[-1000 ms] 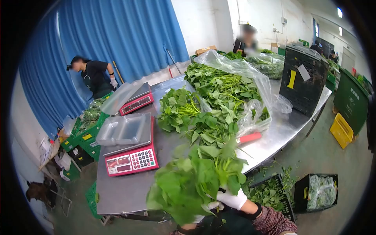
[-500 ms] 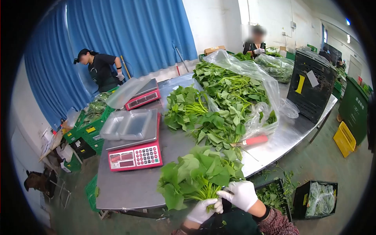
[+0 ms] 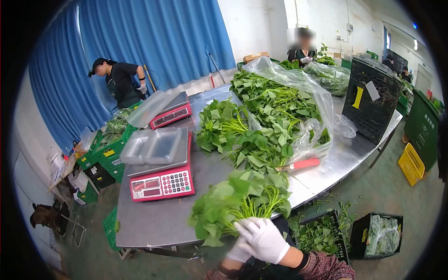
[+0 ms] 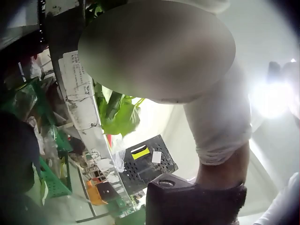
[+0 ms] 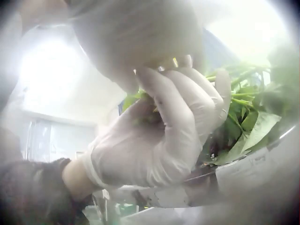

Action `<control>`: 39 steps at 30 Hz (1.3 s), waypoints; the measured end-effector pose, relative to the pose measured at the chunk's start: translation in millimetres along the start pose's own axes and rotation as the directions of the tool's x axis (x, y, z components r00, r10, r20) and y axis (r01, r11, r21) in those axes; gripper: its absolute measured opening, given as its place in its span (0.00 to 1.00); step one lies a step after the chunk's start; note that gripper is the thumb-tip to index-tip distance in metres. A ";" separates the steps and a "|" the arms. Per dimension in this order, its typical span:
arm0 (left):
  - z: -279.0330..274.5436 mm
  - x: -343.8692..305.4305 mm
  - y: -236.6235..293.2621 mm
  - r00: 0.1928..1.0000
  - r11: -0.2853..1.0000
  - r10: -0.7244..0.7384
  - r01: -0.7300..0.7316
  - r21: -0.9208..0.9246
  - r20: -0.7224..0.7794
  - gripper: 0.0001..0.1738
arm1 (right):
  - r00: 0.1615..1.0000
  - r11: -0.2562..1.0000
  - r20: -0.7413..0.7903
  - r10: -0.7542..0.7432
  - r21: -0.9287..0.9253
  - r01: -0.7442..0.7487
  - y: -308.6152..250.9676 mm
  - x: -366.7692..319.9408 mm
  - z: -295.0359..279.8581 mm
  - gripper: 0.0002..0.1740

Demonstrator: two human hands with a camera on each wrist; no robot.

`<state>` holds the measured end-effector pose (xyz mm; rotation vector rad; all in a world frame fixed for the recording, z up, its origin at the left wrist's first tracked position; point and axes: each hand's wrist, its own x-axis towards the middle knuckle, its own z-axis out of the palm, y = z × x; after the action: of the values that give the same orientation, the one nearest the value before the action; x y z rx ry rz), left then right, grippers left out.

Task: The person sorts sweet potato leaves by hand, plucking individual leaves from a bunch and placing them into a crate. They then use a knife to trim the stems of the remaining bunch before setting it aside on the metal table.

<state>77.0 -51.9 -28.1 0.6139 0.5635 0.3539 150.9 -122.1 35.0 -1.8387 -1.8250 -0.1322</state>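
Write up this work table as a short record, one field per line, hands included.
Surface: metal table
Held: leafy bunch, gripped low on its stems
Right hand: white glove, fingers curled over the stems
Left hand: white glove, at the stems, partly hidden by the right
Near scale: red and white, bearing clear trays
Far scale: beyond the near one
Bulk greens: in and spilling from an open clear bag
Red handle: beside the greens
Black crate: upright, right side

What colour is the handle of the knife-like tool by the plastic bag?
The handle is red, seen best in the head view.
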 end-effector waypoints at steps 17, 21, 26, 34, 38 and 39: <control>-34.8 7.7 15.4 0.794 0.922 -0.020 0.249 -0.295 0.608 0.29 | 0.924 0.988 -0.352 0.148 0.101 -0.119 43.8 -29.6 1.4 0.04; -35.6 9.1 14.7 0.763 0.932 -0.053 0.269 -0.241 0.645 0.34 | 0.840 0.937 -0.452 0.302 0.304 -0.173 52.0 -33.6 5.0 0.08; -44.0 15.2 2.7 0.791 0.942 -0.099 0.270 -0.198 0.604 0.31 | 0.918 0.984 -0.358 0.171 0.020 -0.175 24.3 -1.8 -20.1 0.21; -66.8 15.5 -24.6 0.944 0.998 -0.001 0.021 -0.057 0.331 0.23 | 0.979 0.997 -0.199 0.051 0.065 -0.039 5.4 4.1 11.6 0.22; -68.4 6.2 -29.6 0.961 0.948 0.108 -0.022 -0.318 0.256 0.24 | 1.000 1.000 0.020 -0.008 -0.020 0.009 -13.6 0.9 5.2 0.37; -73.4 7.1 -32.0 0.950 0.929 0.104 0.012 -0.369 0.293 0.24 | 0.997 0.997 0.069 0.021 -0.073 -0.016 -16.9 -0.6 6.1 0.39</control>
<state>43.9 -40.8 -100.5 0.3094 0.1719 0.3882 132.9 -121.0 34.8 -1.9320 -1.8730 -0.1303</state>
